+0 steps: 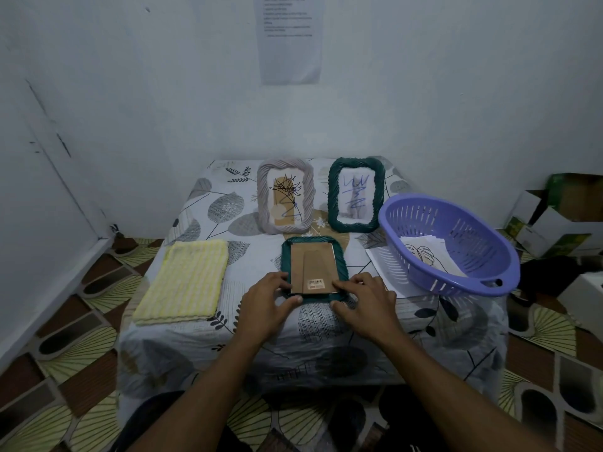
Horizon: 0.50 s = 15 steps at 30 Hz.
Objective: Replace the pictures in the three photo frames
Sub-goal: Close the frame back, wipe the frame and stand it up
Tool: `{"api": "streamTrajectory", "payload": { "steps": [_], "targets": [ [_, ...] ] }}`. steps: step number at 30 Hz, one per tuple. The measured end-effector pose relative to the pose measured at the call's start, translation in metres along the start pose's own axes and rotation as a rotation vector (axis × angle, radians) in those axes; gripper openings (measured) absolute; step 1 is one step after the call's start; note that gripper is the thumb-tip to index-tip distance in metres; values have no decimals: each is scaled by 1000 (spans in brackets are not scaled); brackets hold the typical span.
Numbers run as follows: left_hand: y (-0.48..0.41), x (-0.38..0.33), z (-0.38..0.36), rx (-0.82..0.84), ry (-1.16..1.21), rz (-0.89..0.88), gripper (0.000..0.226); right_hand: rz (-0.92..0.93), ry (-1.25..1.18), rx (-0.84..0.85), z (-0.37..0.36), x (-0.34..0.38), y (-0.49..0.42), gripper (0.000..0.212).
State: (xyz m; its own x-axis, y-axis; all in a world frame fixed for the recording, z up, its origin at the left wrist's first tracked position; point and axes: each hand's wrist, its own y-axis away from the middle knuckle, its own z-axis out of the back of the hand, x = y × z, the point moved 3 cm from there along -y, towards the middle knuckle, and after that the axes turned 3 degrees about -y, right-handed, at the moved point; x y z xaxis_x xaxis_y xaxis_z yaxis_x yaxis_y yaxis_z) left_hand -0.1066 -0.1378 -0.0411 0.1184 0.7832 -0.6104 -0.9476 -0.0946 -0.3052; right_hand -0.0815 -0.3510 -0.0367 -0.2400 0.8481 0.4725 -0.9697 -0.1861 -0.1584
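The cloth-covered table served as the work surface, with supplies at its sides and the frames down the middle. On the right a purple basket held loose sheets, probably the replacement pictures, within easy reach. On the left lay a folded yellow towel, perhaps for wiping glass. At the back a grey frame and a green frame stood upright, side by side and apart, each showing a picture. Nearest the person a third, the face-down frame, lay flat between towel and basket, so that its brown backing board and barcode sticker faced up. That is the side from which a picture is changed. Both forearms reached forward, roughly parallel. The left hand gripped the frame's near left corner, fingers on the rim and thumb along the near edge. The right hand mirrored it at the near right corner. The hands were apart, both clamped on that frame, likely steadying it to free the backing.
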Motion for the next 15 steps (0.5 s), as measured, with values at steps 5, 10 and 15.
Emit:
{"api": "streamTrajectory", "payload": {
  "steps": [5,10,15],
  "targets": [
    [1,0,2,-15,30,0,28,4,-2,-10,0,1,0,49],
    [0,1,2,-25,25,18,27,3,-14,-18,0,1,0,48],
    [-2,5,-2,-7,21,-4,23,-4,-24,-17,0,1,-1,48]
  ]
}}
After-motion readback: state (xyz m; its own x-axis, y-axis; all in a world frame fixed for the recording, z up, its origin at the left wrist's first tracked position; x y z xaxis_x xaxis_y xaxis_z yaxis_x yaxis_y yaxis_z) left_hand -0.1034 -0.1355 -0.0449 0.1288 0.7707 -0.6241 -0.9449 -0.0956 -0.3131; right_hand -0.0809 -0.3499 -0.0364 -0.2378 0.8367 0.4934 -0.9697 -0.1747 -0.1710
